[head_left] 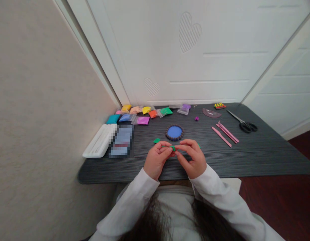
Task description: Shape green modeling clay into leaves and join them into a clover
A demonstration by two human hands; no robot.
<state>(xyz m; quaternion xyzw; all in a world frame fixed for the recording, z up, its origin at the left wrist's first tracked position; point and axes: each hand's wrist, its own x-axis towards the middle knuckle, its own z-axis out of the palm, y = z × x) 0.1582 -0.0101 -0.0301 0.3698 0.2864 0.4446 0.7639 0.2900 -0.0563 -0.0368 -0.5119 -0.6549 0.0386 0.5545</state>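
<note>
Between my fingertips is a small piece of green modelling clay (173, 148), pinched from both sides just above the table's front part. My left hand (157, 160) is closed on its left side, thumb and forefinger together. From the right, my right hand (193, 159) pinches at the same piece. A flattened green clay piece (157, 141) lies by my left knuckles, and a bit of green also shows behind my right hand. Just beyond my hands sits a blue clay disc (175, 131) edged with brown balls.
Colourful clay packets (143, 120) line the back left, near a white tray (98, 142) and a blurred packet (121, 140). To the right lie pink modelling tools (221, 136), scissors (241, 123), a half-round plate (211, 113) and a purple clay lump (196, 118). A wall borders the left.
</note>
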